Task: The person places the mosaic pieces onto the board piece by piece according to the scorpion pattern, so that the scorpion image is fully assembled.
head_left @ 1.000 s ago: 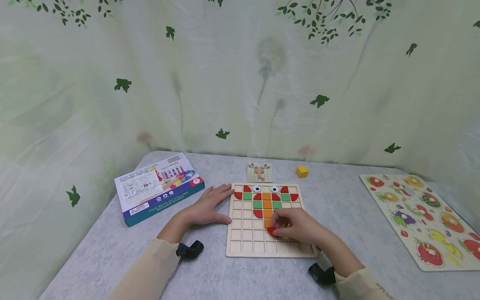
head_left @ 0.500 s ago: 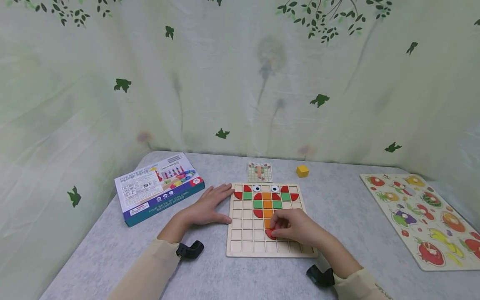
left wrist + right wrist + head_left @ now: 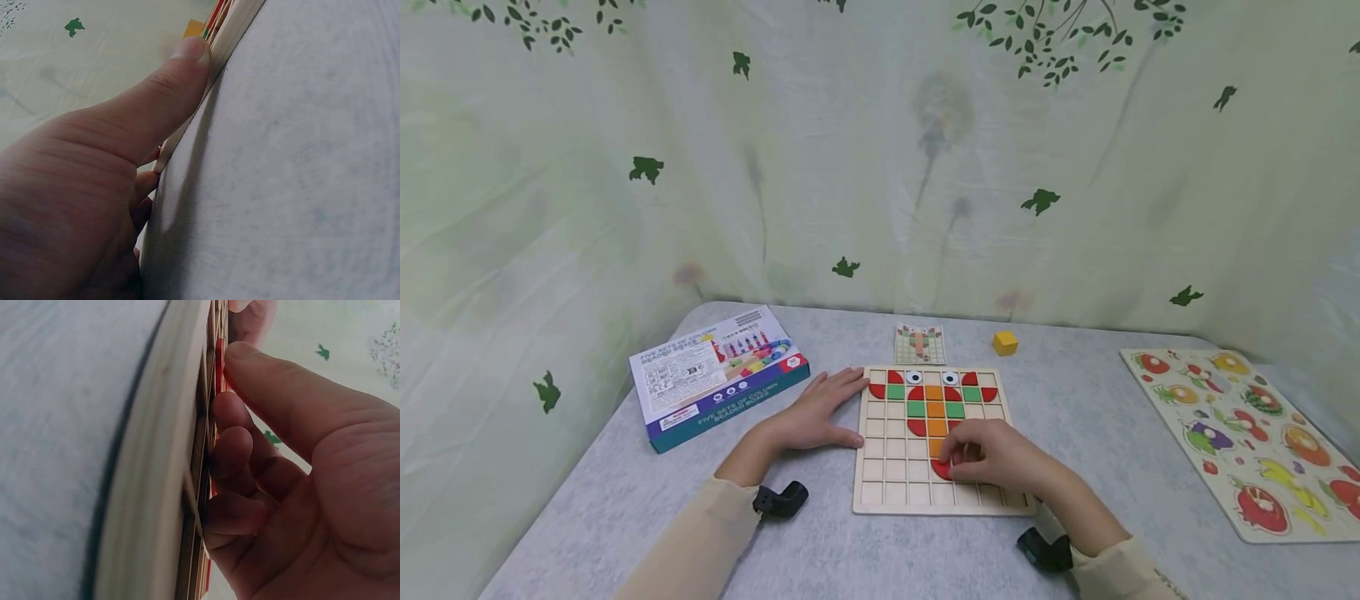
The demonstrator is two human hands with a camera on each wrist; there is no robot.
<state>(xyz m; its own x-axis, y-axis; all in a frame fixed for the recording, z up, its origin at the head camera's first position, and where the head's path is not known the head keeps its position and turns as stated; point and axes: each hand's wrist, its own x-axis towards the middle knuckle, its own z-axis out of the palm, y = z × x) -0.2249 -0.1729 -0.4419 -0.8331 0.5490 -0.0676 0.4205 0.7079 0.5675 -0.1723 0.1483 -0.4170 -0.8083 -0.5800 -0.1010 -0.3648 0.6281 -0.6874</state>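
A wooden grid board [image 3: 872, 495] lies on the table with red, green and orange pieces set in its upper and middle cells. Near its lower middle is a red rounded piece [image 3: 940, 470], flat in a cell below the orange column. My right hand [image 3: 996, 452] is over the board, its thumb and index fingertips at that piece's right side; the hand hides cells beneath it. In the right wrist view the thumb touches the red piece [image 3: 219, 365], and the other fingers curl against the grid. My left hand [image 3: 816, 414] rests spread at the board's left edge, thumb touching the rim.
A patterned card [image 3: 919, 344] lies behind the board, with a yellow cube [image 3: 1004, 342] to its right. At the left is a flat printed box [image 3: 718, 375]; a fruit puzzle board [image 3: 1217, 467] lies at the right. A printed curtain hangs behind.
The red piece has gone from tilted in my right fingertips to lying flat in its cell. Those fingertips now sit slightly farther right. My left hand has stayed in place.
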